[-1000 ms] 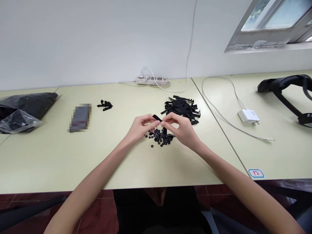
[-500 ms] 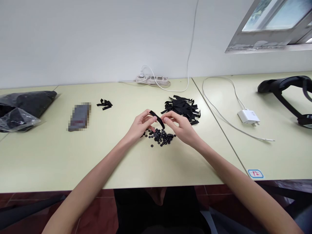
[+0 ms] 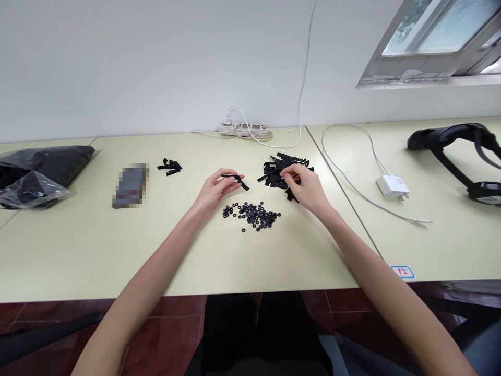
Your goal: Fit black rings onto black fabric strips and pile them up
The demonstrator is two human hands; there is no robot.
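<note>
Strip (image 3: 242, 183), head view: black, narrow and matte, held above the table (image 3: 254, 261) behind the round discs (image 3: 258, 215). Half a second ago, both hands were at the strip, directly over the discs. Now the hands are apart. The left hand (image 3: 213, 192) has shifted left with the strip; the right hand (image 3: 307, 188) has moved to the large strip pile (image 3: 281, 164). This suggests that two-handed handling of the strip is paused while the right hand attends to the pile.

Left grip: closed, with thumb and fingers pinching the strip. Right grip: fingertips bent together at the pile; whether a piece is held cannot be told.

Condition of strip: bent along its length, free end slanting down to the right, tip cut straight. Fine surface detail is too small to read. A smaller strip group (image 3: 172, 171) lies well apart, to the left.
</note>
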